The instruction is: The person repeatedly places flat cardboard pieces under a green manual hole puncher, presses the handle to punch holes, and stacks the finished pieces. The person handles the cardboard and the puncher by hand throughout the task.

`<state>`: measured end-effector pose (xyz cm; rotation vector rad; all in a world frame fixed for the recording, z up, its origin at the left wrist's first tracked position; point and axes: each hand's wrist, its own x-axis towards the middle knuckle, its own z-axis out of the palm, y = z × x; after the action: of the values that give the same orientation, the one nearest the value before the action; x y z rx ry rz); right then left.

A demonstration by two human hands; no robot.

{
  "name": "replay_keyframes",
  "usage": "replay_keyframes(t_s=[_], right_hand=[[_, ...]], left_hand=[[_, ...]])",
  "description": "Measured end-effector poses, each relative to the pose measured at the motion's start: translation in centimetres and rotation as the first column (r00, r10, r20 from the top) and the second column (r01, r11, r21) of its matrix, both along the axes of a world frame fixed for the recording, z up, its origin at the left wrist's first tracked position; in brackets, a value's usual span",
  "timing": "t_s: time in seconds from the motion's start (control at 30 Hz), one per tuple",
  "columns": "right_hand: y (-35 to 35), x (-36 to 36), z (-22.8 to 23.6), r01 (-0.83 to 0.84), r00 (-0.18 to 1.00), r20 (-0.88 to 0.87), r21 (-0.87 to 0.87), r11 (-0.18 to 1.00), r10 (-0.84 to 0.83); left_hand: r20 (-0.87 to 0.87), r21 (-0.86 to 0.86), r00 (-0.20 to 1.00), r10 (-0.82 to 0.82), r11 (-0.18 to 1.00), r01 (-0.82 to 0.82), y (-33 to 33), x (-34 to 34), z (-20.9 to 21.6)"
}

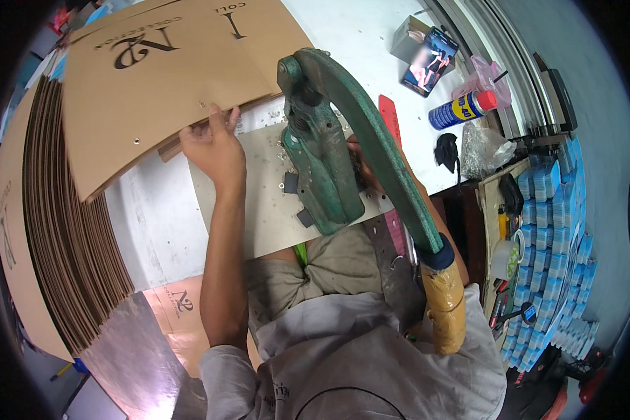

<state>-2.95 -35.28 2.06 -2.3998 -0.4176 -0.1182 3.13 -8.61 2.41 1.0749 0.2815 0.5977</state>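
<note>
A green hand-lever eyelet press stands in front of me on a pale board, its long curved lever ending in a tape-wrapped handle. My left hand is closed at the near edge of the top sheet in a pile of flat brown paper bags, left of the press. Two small holes or metal rings show near that edge. My right hand is beside the press, mostly behind its lever, so its fingers are hidden. Small eyelets lie scattered around the press.
More brown bags stand stacked at far left. On the right lie a blue spray can with a red cap, a phone against a grey box, a red strip and a clear bag of small pieces. Blue-white bundles are piled beyond.
</note>
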Motion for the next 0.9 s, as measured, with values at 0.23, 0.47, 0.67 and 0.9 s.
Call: replay_keyframes(t_s=[0.23, 0.47, 0.67, 0.9], right_hand=[[1.3, 0.0, 1.5, 0.066, 0.996, -0.060, 0.050, 0.997, -0.063], [0.6, -0.3, 2.4, 0.151, 0.979, -0.153, 0.099, 0.984, -0.135], [1.3, 1.7, -1.9, 0.035, 0.989, -0.140, 0.493, 0.869, 0.040], [3.3, 4.1, -2.4, 0.197, 0.920, -0.385, 0.616, 0.763, 0.073]], left_hand=[[-0.083, -0.163, 0.994, -0.074, 0.985, 0.060, 0.2, -0.4, -2.9], [-0.520, 0.485, 0.821, -0.234, 0.711, 0.510, 5.3, -4.2, 2.2], [-0.021, 0.978, 0.968, -0.248, -0.205, -0.031, 10.4, 1.5, 1.1], [-0.252, 0.967, 0.901, -0.353, -0.115, 0.226, 9.2, 2.0, -0.1]])
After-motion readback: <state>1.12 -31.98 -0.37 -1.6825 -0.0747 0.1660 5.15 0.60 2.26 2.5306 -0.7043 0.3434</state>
